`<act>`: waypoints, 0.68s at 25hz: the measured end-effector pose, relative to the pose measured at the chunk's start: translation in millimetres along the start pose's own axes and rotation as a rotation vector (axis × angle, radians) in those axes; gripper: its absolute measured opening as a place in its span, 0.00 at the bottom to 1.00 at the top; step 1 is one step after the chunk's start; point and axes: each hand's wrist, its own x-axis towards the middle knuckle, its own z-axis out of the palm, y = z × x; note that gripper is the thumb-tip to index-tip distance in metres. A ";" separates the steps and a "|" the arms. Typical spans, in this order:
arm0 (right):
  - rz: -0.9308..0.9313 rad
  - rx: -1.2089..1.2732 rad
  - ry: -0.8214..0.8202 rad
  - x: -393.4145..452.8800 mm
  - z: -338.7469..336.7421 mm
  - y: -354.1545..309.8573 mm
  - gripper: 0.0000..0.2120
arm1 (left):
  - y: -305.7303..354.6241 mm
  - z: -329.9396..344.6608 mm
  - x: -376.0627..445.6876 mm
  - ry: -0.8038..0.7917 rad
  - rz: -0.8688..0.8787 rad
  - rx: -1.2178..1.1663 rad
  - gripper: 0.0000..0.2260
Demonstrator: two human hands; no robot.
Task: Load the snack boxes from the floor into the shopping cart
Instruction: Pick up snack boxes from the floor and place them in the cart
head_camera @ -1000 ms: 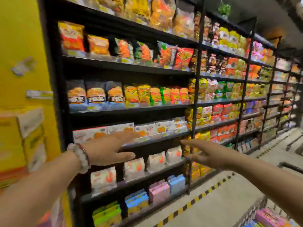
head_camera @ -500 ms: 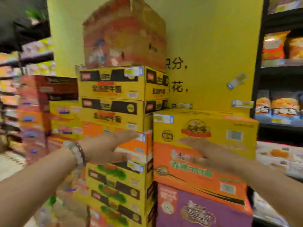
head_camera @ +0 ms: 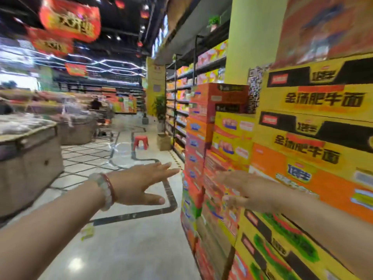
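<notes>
Both my hands are stretched out in front of me with straight fingers and hold nothing. My left hand (head_camera: 139,183), with a bead bracelet on its wrist, hangs over the floor of the aisle. My right hand (head_camera: 244,190) is blurred and hovers in front of a tall stack of snack boxes (head_camera: 314,142) printed in yellow, orange and black, which fills the right side of the view. A narrower stack of orange and red boxes (head_camera: 198,126) stands just left of it. No shopping cart shows near me.
A pale tiled aisle (head_camera: 129,235) runs ahead, with a red plastic stool (head_camera: 140,141) on it. Large brown display bins (head_camera: 30,156) stand on the left. Stocked shelves (head_camera: 181,110) line the right side farther on. A person with a cart (head_camera: 96,110) is far off.
The view has swung left, from the snack shelves past the box stacks to the open aisle. Both hands stay outstretched and empty throughout.
</notes>
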 end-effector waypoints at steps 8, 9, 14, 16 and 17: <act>-0.345 0.128 -0.028 228.1 23.8 -53.5 0.27 | -138.9 25.9 -86.7 -0.084 -0.483 0.063 0.39; -0.390 0.122 -0.027 256.7 29.2 -67.1 0.27 | -157.7 31.3 -97.3 -0.101 -0.534 0.061 0.39; -0.491 0.167 -0.054 384.9 53.0 -126.4 0.27 | -265.2 50.7 -116.9 -0.161 -0.642 0.023 0.35; -0.505 0.191 -0.067 432.9 63.4 -140.9 0.27 | -307.8 54.6 -113.6 -0.181 -0.633 0.048 0.35; -0.510 0.201 -0.071 457.0 69.3 -146.5 0.27 | -330.2 58.4 -110.7 -0.191 -0.629 0.062 0.35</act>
